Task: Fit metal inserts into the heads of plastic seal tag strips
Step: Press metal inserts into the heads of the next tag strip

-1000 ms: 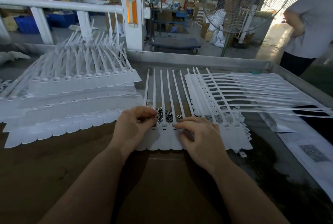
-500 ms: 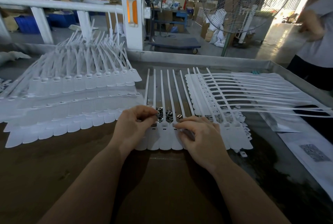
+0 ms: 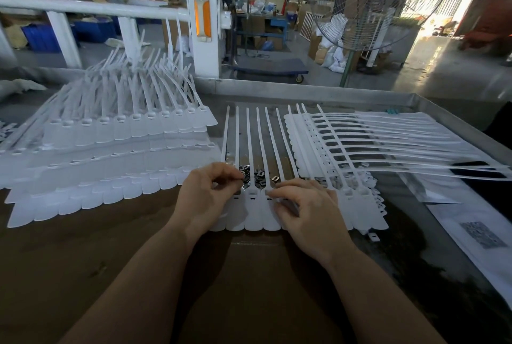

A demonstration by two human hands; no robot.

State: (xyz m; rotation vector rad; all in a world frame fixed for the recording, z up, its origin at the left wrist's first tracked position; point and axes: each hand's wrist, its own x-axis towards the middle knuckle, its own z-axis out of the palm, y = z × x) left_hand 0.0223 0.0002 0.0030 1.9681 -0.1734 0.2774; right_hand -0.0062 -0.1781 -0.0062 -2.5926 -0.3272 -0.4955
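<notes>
Nearest to us, our two forearms reach over the brown cardboard sheet [image 3: 257, 282] toward the row of joined white seal tag strips [image 3: 256, 206] lying flat in front of us, and almost nothing about them differs from the frames a second and half a second ago: both hands sit over the same heads of the same row. Our left hand [image 3: 206, 196] is curled, thumb and forefinger pinched together at the head of a strip on the left end of the row; we cannot tell whether a metal insert is between them. Our right hand [image 3: 307, 209] is curled too, its fingertips [image 3: 273, 193] pressed down on a strip head, with the thumb tucked beneath. Just beyond the knuckles, the loose metal inserts [image 3: 259, 174] lie scattered between the strips' tails, as before. To the left rises the stack of finished strips [image 3: 116, 149], tails fanned upward; to the right lies a second flat pile of strips [image 3: 360, 144] turned sideways. Farther off stand the metal table rim [image 3: 304, 91], the white post [image 3: 203, 25] and the big fan [image 3: 371, 2]. The one clear change is at the right edge: the bystander seen there earlier is now out of view.
</notes>
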